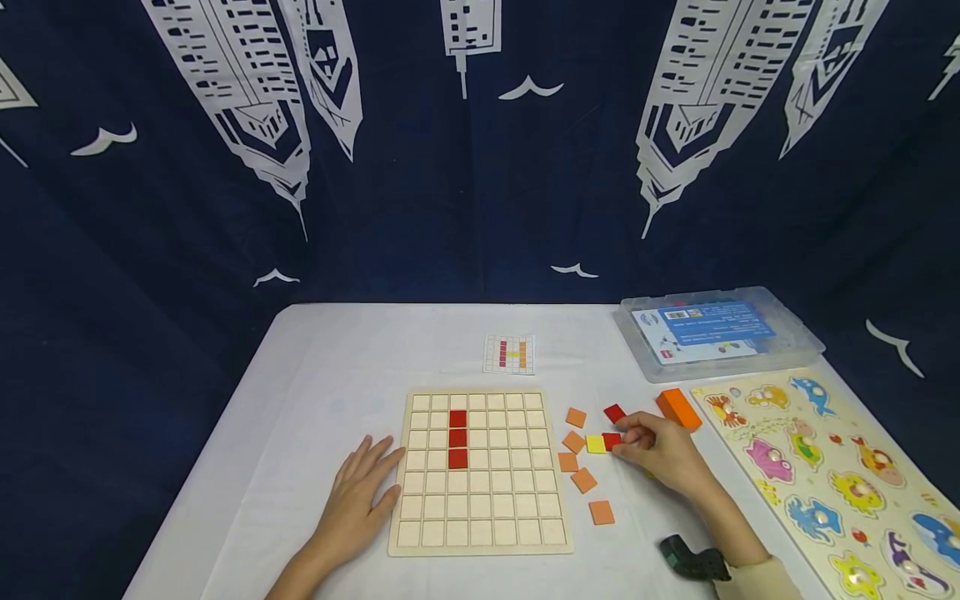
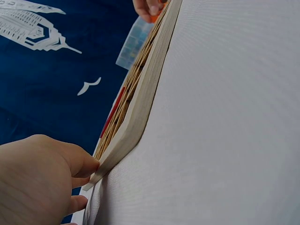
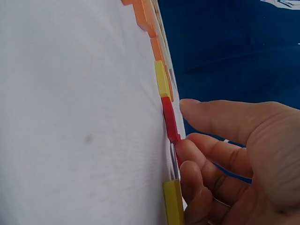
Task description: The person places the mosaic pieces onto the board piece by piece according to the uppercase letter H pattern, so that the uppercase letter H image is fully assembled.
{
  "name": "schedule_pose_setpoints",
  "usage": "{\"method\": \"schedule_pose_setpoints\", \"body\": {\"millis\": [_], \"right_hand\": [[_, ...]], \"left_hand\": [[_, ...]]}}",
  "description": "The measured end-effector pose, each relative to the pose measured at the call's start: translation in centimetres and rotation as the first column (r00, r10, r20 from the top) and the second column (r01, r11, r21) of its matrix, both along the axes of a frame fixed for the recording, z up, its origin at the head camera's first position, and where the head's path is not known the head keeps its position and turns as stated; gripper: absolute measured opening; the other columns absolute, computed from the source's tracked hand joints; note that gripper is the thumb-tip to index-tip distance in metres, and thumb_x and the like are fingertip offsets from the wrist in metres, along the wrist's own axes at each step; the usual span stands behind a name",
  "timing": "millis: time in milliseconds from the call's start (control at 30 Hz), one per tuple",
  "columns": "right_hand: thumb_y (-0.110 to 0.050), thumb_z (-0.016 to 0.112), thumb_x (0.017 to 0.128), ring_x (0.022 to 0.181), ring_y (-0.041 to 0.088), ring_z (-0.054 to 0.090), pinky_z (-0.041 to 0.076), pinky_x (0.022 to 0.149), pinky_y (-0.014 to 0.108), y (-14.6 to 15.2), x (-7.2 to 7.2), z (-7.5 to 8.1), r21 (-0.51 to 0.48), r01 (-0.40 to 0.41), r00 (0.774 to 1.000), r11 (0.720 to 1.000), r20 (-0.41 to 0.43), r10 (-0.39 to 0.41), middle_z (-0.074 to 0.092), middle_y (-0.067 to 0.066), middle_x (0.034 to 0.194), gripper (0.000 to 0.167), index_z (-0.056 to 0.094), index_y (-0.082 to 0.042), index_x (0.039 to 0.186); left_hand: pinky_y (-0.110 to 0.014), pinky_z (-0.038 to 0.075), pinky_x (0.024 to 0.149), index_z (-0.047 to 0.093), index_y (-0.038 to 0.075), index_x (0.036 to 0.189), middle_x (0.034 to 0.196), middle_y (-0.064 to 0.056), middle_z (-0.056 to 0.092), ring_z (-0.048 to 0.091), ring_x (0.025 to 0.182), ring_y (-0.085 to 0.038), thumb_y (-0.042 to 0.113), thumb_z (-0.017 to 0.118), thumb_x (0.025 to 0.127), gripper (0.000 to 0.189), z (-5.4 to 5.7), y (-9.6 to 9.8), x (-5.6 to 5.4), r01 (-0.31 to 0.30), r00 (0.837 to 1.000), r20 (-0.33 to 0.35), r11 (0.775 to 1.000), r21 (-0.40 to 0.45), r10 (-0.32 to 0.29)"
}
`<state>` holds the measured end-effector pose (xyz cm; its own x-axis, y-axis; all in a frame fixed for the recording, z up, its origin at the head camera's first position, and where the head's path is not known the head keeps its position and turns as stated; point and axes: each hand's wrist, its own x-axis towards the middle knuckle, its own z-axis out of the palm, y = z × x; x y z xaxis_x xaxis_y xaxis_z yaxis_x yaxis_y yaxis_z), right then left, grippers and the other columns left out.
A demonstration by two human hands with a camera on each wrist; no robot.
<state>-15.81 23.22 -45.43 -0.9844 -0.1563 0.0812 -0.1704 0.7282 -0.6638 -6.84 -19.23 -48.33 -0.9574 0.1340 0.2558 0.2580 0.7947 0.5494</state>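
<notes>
A wooden grid board (image 1: 480, 550) lies on the white table, with three red square tiles (image 1: 457, 437) in one column. My left hand (image 1: 362, 496) rests at the board's left edge, fingers extended; the left wrist view has its fingertips (image 2: 91, 166) against the rim. To the board's right, my right hand (image 1: 663, 450) is over a loose red tile (image 1: 611, 442) that lies against a yellow tile (image 1: 596, 444). In the right wrist view the index finger is at one end of that red tile (image 3: 169, 119), the thumb apart from the index finger. Another yellow tile (image 3: 173, 201) is under the hand.
Several orange tiles (image 1: 602, 512) lie along the board's right side. Another red tile (image 1: 615, 413) and an orange block (image 1: 678, 409) are near the right hand. A pattern card (image 1: 509, 355) sits behind the board. A plastic case (image 1: 720, 329) and an animal puzzle board (image 1: 825, 467) occupy the right.
</notes>
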Motion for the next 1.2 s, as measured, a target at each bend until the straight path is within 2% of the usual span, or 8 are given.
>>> {"method": "schedule_pose_setpoints", "body": {"millis": [500,733,1000,1200], "right_hand": [[-0.005,0.081,0.076,0.063,0.009,0.046,0.039,0.054,0.018,-0.08,-0.06,-0.49,0.014,0.013,1.000,1.000,0.008,-0.014,0.059,0.001,0.076,0.026,0.069,-0.002,0.099],[-0.004,0.079,0.077,0.065,0.012,0.046,0.039,0.055,0.018,-0.19,-0.02,-0.52,0.024,0.020,1.000,0.999,0.013,-0.021,0.058,0.001,0.076,0.025,0.069,-0.002,0.100],[-0.004,0.078,0.078,0.064,0.011,0.046,0.040,0.054,0.018,0.02,-0.20,-0.82,0.033,0.004,1.000,0.999,-0.022,-0.003,0.058,0.000,0.074,0.022,0.069,-0.002,0.098],[-0.005,0.080,0.078,0.064,0.012,0.046,0.040,0.053,0.018,0.03,-0.16,-0.73,0.035,0.021,0.999,0.999,-0.026,-0.020,0.059,0.001,0.075,0.023,0.069,-0.002,0.098]], "left_hand": [[-0.062,0.014,0.116,0.054,0.008,0.139,0.152,-0.014,0.043,0.023,0.147,-0.041,0.010,0.063,0.091,0.049,0.17,0.03,-0.02,-0.001,0.999,0.053,1.000,0.002,0.001],[-0.063,0.015,0.115,0.055,0.008,0.138,0.151,-0.015,0.044,0.024,0.146,-0.042,0.010,0.063,0.091,0.048,0.34,0.02,-0.01,0.005,0.999,0.032,1.000,0.003,-0.005],[-0.062,0.014,0.116,0.054,0.008,0.139,0.152,-0.014,0.043,0.023,0.147,-0.040,0.011,0.063,0.091,0.049,0.04,-0.05,-0.15,-0.006,0.998,0.057,1.000,-0.001,0.006],[-0.063,0.014,0.116,0.055,0.008,0.138,0.151,-0.015,0.043,0.023,0.147,-0.040,0.011,0.063,0.091,0.048,-0.06,-0.05,-0.15,-0.006,0.998,0.059,1.000,0.004,0.006]]}}
